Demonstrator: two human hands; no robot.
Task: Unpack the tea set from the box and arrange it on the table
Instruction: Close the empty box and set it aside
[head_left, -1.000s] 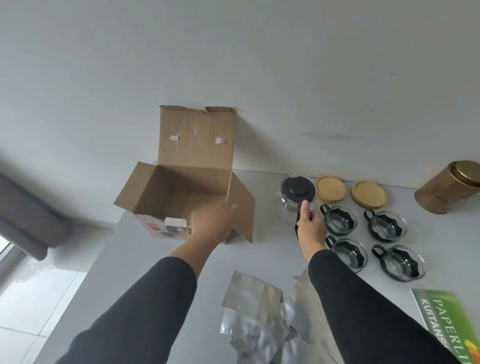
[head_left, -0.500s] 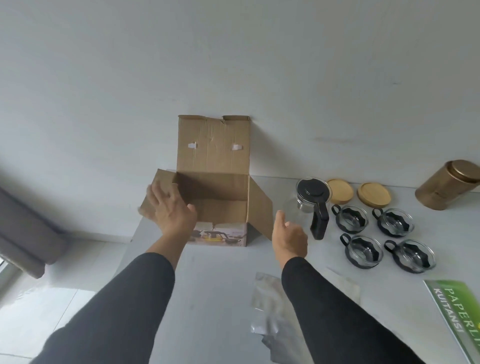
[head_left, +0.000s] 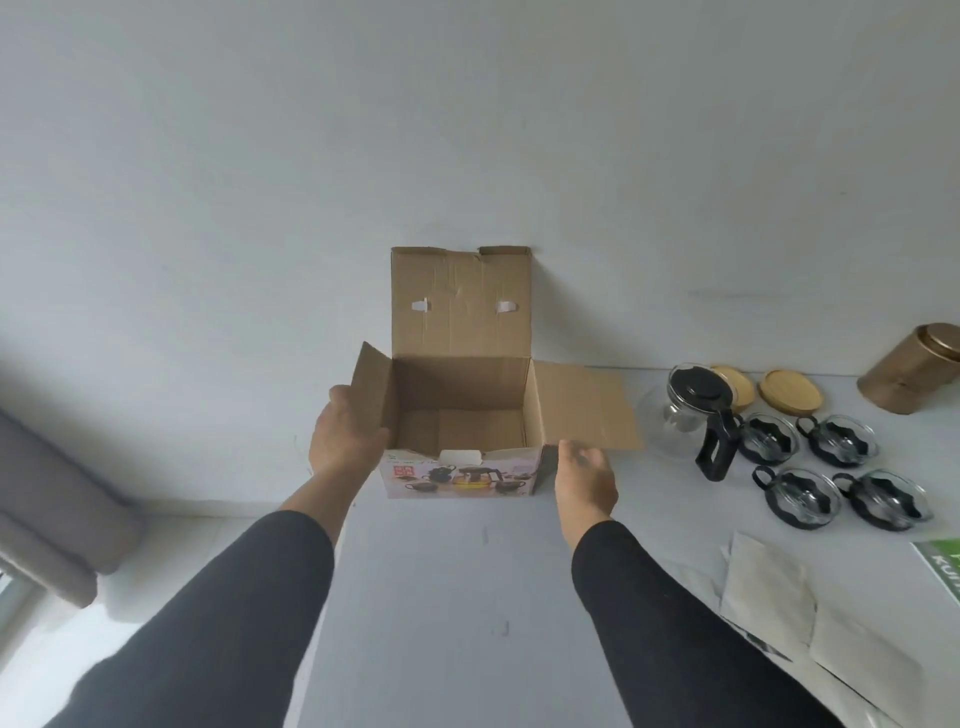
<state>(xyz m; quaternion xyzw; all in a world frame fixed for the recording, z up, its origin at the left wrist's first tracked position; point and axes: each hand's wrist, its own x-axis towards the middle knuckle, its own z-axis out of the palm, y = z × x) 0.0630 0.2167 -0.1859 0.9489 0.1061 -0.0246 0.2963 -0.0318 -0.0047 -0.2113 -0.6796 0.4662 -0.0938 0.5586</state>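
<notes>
The open cardboard box (head_left: 462, 395) stands on the white table (head_left: 457, 597) against the wall, with its lid flap up and nothing visible inside. My left hand (head_left: 344, 436) holds the box by its left flap and side. My right hand (head_left: 586, 475) hovers, fingers apart and blurred, just beside the box's front right corner. To the right stand a glass teapot (head_left: 693, 415) with a black lid and handle, and several glass cups (head_left: 795, 496) in black holders. Two round wooden coasters (head_left: 789, 397) lie behind the cups.
A gold tin (head_left: 911, 374) lies at the far right by the wall. Crumpled wrapping sheets (head_left: 769, 597) cover the near right of the table, and a green booklet (head_left: 943, 569) lies at the right edge. The table's left edge drops to the floor beside my left arm.
My right hand has let go of the teapot handle and come over to the box's right corner. My left hand shifted to the box's left flap, and the box now faces me squarely.
</notes>
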